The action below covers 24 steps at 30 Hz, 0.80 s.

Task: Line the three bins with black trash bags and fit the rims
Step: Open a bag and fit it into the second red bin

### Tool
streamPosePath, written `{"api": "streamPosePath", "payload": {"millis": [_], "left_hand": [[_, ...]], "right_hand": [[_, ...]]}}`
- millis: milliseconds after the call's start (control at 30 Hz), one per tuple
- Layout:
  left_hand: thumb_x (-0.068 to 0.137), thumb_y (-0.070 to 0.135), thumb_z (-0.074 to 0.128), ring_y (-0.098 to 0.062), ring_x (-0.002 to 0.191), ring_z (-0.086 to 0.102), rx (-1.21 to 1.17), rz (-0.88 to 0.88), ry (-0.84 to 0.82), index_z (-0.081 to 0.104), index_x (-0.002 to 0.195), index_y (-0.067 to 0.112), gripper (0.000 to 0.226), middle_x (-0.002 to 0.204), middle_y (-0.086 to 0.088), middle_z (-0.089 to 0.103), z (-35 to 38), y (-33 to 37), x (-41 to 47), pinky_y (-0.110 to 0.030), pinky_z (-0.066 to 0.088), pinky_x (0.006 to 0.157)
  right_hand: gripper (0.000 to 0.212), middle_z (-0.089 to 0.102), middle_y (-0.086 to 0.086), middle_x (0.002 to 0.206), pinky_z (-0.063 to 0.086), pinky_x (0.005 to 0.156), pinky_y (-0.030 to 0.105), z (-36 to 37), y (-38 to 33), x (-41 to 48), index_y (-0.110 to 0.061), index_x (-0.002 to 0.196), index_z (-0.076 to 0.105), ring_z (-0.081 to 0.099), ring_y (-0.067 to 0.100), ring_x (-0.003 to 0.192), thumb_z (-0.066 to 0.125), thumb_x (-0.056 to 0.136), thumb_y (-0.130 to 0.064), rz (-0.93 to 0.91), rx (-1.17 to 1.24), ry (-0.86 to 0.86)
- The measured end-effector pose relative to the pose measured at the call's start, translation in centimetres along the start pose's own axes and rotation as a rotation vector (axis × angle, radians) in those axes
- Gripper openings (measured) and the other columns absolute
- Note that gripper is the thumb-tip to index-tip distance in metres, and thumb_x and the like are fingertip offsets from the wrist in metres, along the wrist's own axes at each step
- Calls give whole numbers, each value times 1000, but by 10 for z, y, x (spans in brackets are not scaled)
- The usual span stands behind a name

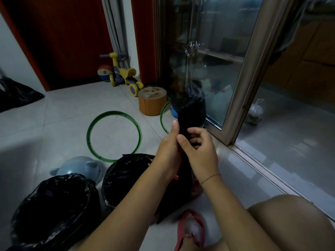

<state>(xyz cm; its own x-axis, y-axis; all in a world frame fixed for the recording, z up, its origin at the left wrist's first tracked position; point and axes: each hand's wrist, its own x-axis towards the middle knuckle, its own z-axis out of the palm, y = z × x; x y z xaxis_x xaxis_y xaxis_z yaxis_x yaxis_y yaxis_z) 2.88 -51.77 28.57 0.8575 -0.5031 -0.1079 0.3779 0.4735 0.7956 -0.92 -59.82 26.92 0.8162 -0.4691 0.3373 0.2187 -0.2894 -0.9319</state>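
Note:
Both hands hold a folded black trash bag (188, 109) upright at the centre; its top fans out loose and its lower end hangs between my forearms. My left hand (169, 142) pinches it from the left, my right hand (201, 147) from the right. Two bins stand on the floor with black bags draped over their edges: one at bottom left (54, 207), one in the middle (125, 176). One green rim ring (114, 136) lies flat on the tiles beyond them. A second green ring (163, 115) is partly hidden behind the held bag.
A pale blue bear-eared lid (79, 168) lies by the bins. An orange round box (152, 100), a yellow toy trike (123, 73) and a ball stand by the wall. A glass sliding door (208, 60) and its floor track run along the right. My knee and red slipper are at bottom right.

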Motion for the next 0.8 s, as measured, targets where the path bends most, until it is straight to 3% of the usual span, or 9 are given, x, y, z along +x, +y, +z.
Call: {"api": "streamPosePath", "payload": {"millis": [67,133,267,367,500,600,633,700,800], "left_hand": [[94,60,27,-20,100,69,-52,-40,6,65,112,13,64,109,-10,72,2,3,-1,-29,57,74],[96,58,25,-22,106,67,-9,-67,33,65,116,11,65,113,-12,70,2,7,-1,-33,55,84],[98,41,41,-24,102,68,106,-25,54,66,114,8,45,111,-15,70,3,6,-3,-33,55,88],[91,40,55,-32,104,64,154,-18,106,56,123,-4,54,116,-25,64,7,6,-3,-42,49,95],[73,45,69,-23,84,69,163,33,74,59,111,0,60,97,-17,70,10,5,0,-32,57,72],[69,49,68,-22,83,69,160,81,74,62,103,4,57,90,-12,71,11,6,4,-30,56,72],[71,49,66,-22,83,69,168,89,82,62,103,3,56,89,-12,71,11,7,5,-31,56,72],[80,39,66,-21,76,69,191,96,97,64,96,6,36,83,-10,71,10,6,8,-31,56,69],[88,18,63,-21,72,69,205,100,119,67,88,12,8,78,-8,72,9,6,9,-32,56,67]], "right_hand": [[36,59,-1,103,45,68,9,-1,2,5,-37,93,53,58,12,86,76,68,-47,14,43,28],[43,62,-5,96,46,64,12,-2,2,10,-36,91,52,58,10,78,76,60,-53,24,74,35],[38,68,-5,84,53,65,22,-4,0,17,-35,84,54,67,8,75,76,60,-55,21,155,47],[27,69,-2,78,55,69,31,-7,-1,20,-30,79,60,67,15,76,66,69,-55,-5,125,35],[37,67,-6,69,51,65,28,-7,-5,20,-26,71,63,63,7,67,56,72,-62,29,118,-41],[55,66,12,77,53,77,38,-9,-7,19,-16,72,62,64,24,76,62,67,-70,143,308,-109],[55,66,9,76,53,75,34,-9,-8,18,-17,72,62,64,22,76,65,63,-71,154,335,-137],[46,69,-5,75,51,73,27,-8,-8,18,-23,75,64,66,11,77,71,59,-65,145,333,-182],[36,73,-1,84,52,78,28,-7,-6,18,-23,81,69,69,14,86,75,61,-52,161,363,-203]]}}
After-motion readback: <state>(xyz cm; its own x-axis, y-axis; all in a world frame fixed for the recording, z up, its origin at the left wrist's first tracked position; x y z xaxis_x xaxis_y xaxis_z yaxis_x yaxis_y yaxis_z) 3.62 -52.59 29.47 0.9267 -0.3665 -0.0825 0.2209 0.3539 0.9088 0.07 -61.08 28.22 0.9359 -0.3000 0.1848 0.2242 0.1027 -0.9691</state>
